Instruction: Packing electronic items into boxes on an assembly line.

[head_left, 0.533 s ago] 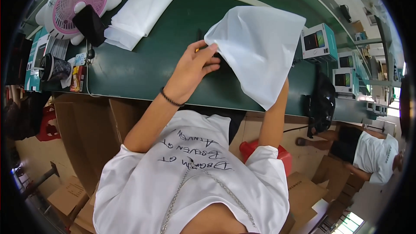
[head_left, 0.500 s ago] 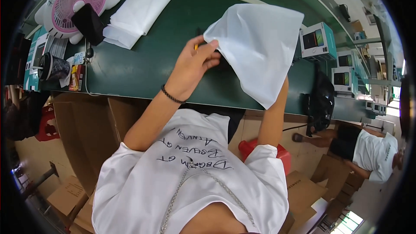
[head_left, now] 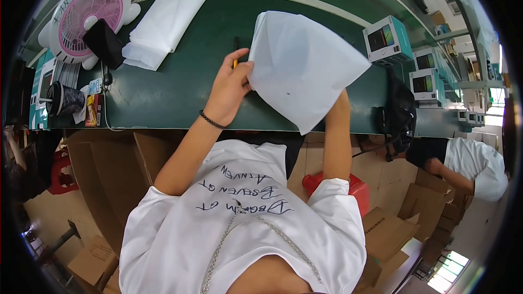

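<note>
A thin white plastic sheet or bag (head_left: 305, 71), slightly see-through and pointed at the bottom, is held up over the green workbench (head_left: 163, 98). My left hand (head_left: 230, 86) pinches its left edge, thumb in front. At the lower right edge, my right hand (head_left: 339, 110) goes behind the white plastic, which hides its fingers. Just beyond my left fingertips lies a slim black and yellow tool (head_left: 236, 46), partly covered by them; its kind is unclear.
Folded white sheeting (head_left: 171, 19) lies at the back left, beside a pink and white fan (head_left: 90, 16) and a patterned cup (head_left: 68, 98). Boxes (head_left: 388, 41) and a black bag (head_left: 400, 111) stand at the right. Below are cartons (head_left: 389, 231) and a red stool (head_left: 357, 193); another person (head_left: 474, 163) bends nearby.
The white plastic has turned and spread, its right corner swinging down. My right hand has dropped lower behind it. The other person at the right has leaned over toward the cartons.
</note>
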Demonstrator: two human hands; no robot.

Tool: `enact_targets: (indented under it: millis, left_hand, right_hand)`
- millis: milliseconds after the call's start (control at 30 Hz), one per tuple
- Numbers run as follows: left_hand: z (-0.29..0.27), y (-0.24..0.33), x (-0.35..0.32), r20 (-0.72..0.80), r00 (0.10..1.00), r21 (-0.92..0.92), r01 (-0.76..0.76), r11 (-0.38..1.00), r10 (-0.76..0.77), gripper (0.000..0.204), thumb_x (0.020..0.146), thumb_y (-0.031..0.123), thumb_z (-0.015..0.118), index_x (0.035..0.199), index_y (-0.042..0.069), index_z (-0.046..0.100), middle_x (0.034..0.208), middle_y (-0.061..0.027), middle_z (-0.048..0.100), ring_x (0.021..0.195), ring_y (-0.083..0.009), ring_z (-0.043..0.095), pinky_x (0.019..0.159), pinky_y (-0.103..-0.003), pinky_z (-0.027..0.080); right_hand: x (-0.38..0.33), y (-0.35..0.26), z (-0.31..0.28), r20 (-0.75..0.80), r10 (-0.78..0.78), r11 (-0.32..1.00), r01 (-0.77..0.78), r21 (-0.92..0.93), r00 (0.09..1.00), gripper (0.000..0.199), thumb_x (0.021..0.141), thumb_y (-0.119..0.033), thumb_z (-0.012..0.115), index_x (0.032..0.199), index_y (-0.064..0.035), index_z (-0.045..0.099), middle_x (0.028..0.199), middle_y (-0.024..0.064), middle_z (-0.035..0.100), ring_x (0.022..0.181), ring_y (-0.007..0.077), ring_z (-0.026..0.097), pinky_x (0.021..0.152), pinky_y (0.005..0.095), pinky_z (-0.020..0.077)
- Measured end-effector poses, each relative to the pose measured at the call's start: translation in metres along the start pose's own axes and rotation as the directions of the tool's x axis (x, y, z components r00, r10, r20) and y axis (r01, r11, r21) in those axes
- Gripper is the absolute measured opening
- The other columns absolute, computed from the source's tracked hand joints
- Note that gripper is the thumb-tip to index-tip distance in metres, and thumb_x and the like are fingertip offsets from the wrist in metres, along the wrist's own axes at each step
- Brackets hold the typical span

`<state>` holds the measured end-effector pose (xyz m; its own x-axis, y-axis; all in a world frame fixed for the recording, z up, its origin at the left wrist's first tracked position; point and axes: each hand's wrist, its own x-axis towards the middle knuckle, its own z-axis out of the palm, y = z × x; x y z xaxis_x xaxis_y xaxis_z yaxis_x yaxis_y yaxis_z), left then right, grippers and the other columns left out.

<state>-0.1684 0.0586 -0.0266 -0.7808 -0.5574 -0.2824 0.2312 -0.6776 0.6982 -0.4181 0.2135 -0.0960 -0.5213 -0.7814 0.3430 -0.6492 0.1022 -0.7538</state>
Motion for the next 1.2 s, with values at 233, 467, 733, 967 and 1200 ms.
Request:
enact_targets:
  millis: [233,467,733,967,1200]
  left_hand:
    - [0.000,0.037,0.064,0.023,0.961,0.548,-0.244,0.800,0.277,0.026,0.101,0.024,0.062,0.105,-0.002,0.065,0.087,-0.0009,0.062,0.085,-0.0084,0.060,0.071,-0.025,0.046]
    - [-0.024,0.045,0.063,0.240,0.929,0.950,-0.164,-0.265,0.283,0.039,0.085,0.020,0.072,0.118,0.001,0.063,0.122,-0.0178,0.063,0.117,-0.0396,0.058,0.094,-0.046,0.048]
    - [-0.017,0.035,0.058,0.724,0.678,0.671,-0.735,0.098,0.126,0.145,0.064,0.044,0.093,0.160,-0.002,-0.005,0.159,-0.0327,0.021,0.150,-0.0460,0.023,0.123,-0.045,0.025]
    - [-0.014,0.024,0.082,0.687,0.724,0.722,-0.690,0.054,0.064,0.141,0.066,0.040,0.093,0.158,-0.006,-0.003,0.154,-0.0334,0.030,0.144,-0.0458,0.035,0.120,-0.047,0.032]
    - [0.051,0.059,0.033,0.484,0.800,0.205,0.292,0.934,-0.356,0.070,0.104,0.054,0.045,0.155,0.009,0.031,0.150,-0.0128,0.047,0.135,-0.0274,0.053,0.112,-0.042,0.046]
  right_hand:
    - [0.080,-0.034,0.003,0.199,0.416,0.676,-0.448,0.585,0.888,0.018,0.100,-0.017,0.062,0.106,-0.0013,0.068,0.094,0.0018,0.071,0.078,0.0091,0.065,0.072,0.0253,0.0529]
    - [0.073,-0.026,-0.009,0.094,0.230,0.911,-0.180,-0.372,0.969,0.031,0.083,-0.015,0.075,0.112,-0.0066,0.069,0.104,0.0104,0.074,0.085,0.0232,0.071,0.073,0.0354,0.0551]
    - [0.044,-0.060,-0.008,0.390,-0.291,0.950,0.217,0.224,0.873,0.101,0.072,-0.030,0.089,0.155,-0.0083,0.037,0.154,0.0163,0.045,0.151,0.0265,0.030,0.119,0.0445,0.0309]
    - [0.048,-0.073,0.002,0.509,-0.093,0.995,0.056,0.087,0.856,0.101,0.076,-0.040,0.086,0.156,-0.0061,0.034,0.154,0.0188,0.046,0.143,0.0318,0.044,0.115,0.0422,0.0375]
    - [0.067,-0.152,-0.089,0.528,0.241,0.971,-0.205,-0.126,0.814,0.064,0.094,-0.049,0.070,0.134,-0.0009,0.060,0.107,0.0146,0.073,0.095,0.0220,0.069,0.086,0.0357,0.0546]
